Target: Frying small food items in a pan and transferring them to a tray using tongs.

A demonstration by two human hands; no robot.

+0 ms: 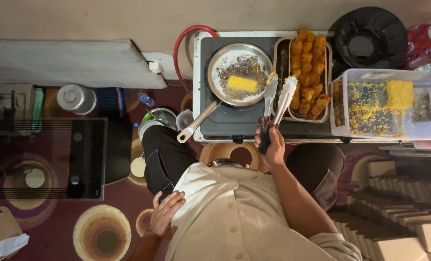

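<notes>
Nearest, the left hand [166, 212] rests spread on the knee, holding nothing. Farther off, the right hand [272, 145] grips metal tongs [277, 99], tips parted. The crumbed piece [241, 83] lies far-left of those tips in the frying pan [215, 87], long axis left-right; the tray of fried pieces [308, 72] sits right.

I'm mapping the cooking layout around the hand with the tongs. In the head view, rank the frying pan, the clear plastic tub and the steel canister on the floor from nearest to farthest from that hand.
From the right hand:
1. Frying pan, on the stove just ahead.
2. Clear plastic tub, off to the image right.
3. Steel canister, far to the image left on the floor.
</notes>
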